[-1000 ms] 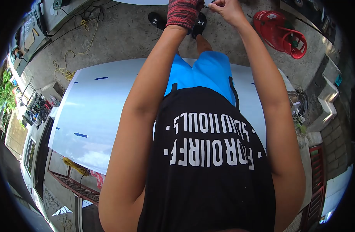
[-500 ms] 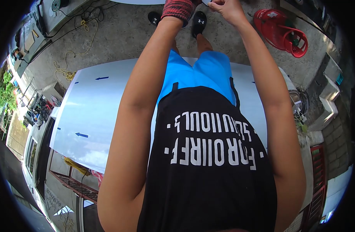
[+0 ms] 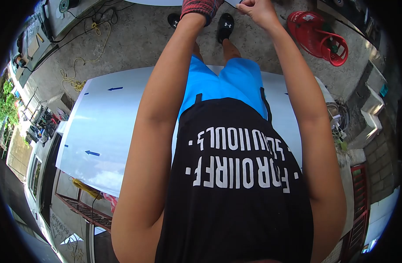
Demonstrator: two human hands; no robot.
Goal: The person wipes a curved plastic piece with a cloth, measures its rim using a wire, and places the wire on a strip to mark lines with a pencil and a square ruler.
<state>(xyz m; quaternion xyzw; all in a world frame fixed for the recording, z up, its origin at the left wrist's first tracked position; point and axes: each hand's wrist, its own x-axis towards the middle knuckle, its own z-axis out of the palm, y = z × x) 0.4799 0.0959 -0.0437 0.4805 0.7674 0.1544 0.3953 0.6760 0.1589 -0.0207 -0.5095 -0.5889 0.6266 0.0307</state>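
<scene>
A pale, flat piece with a dark edge (image 3: 233,2) is pinched by the right hand (image 3: 259,12). Its upper part is cut off from view.

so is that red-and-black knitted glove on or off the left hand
On: the knitted glove wraps the left hand, leaving the forearm bare. Its fingertips do not show clearly.

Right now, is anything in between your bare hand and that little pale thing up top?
Nothing visible is. The bare right hand's fingertips seem right at the pale piece. The gloved left hand is on the other side, not between. The picture's edge cuts off the rest.
</scene>
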